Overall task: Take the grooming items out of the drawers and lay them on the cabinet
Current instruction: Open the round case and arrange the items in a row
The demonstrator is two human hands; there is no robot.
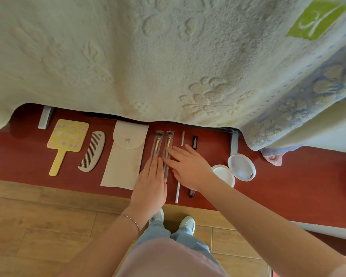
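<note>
Both hands lay flat with straight fingers on the red surface (288,186): the left hand (151,180) on one sleeved makeup brush (157,143), the right hand (188,166) on the other brush (168,141). They looked light, slick and thin; best pinched mid-handle.

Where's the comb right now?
In the head view the comb lies flat on the red cabinet top, left of centre, between the yellow hand mirror and the white pouch, well left of both hands.
</note>
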